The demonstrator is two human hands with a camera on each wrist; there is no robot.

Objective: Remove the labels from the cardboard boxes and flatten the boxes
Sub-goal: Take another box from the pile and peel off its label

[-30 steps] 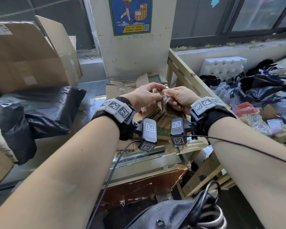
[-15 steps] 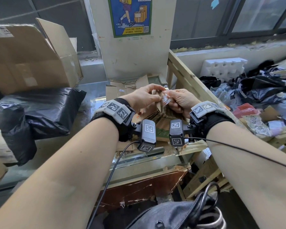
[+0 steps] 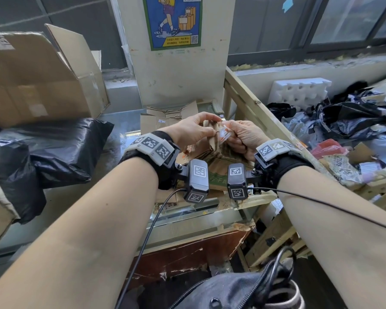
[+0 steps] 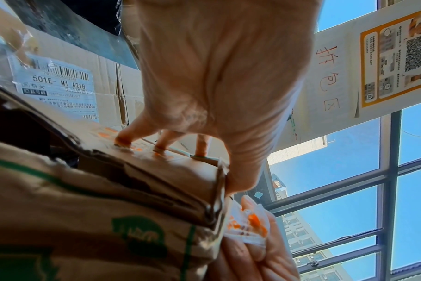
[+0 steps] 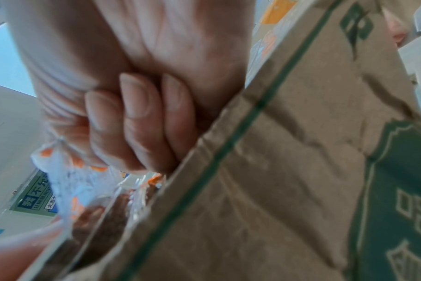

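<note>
A crumpled brown cardboard box with green print [image 3: 217, 155] is held up over the glass-topped table [image 3: 187, 221]. My left hand [image 3: 215, 126] grips its top edge, with fingertips [image 4: 123, 139] on the taped face and the thumb at the side. My right hand [image 3: 228, 134] pinches a crumpled strip of clear tape with orange print [image 3: 223, 133] right beside that edge. The left wrist view shows the tape [image 4: 249, 226] bunched against the box [image 4: 108, 209]. In the right wrist view the fingers [image 5: 137, 117] are curled tight over the tape [image 5: 65, 182], next to the box [image 5: 289, 171].
A large open cardboard box [image 3: 42, 81] and black plastic bags [image 3: 54, 152] fill the left. Flattened cardboard [image 3: 165, 119] lies behind my hands. A wooden rail [image 3: 254, 108] borders a heap of bags and scraps [image 3: 354, 126] on the right. Another box bears a white shipping label [image 4: 58, 89].
Both hands stay at the same spot on the box. The tape strip has shifted slightly between the right fingers.
</note>
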